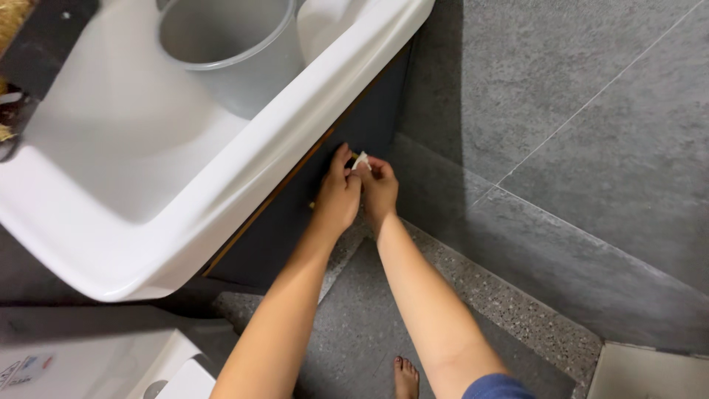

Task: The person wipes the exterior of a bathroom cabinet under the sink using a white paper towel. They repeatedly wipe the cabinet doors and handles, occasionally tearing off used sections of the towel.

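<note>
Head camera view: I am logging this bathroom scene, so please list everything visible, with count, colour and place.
Sink: one, white, upper left.
Bucket: one, translucent grey, inside the sink.
Cabinet: one, dark, under the sink.
Small scrap: one, white, pinched at the cabinet's edge.
Wall tiles: grey, right.
Floor: speckled grey, bottom centre.
White appliance: one, bottom left.
Bare foot: one, bottom centre.
Left hand: on the scrap.
Right hand: pinching the scrap.

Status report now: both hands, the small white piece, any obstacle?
Left hand against dark cabinet front. Right hand pinches small white piece. White sink overhangs above.
</note>
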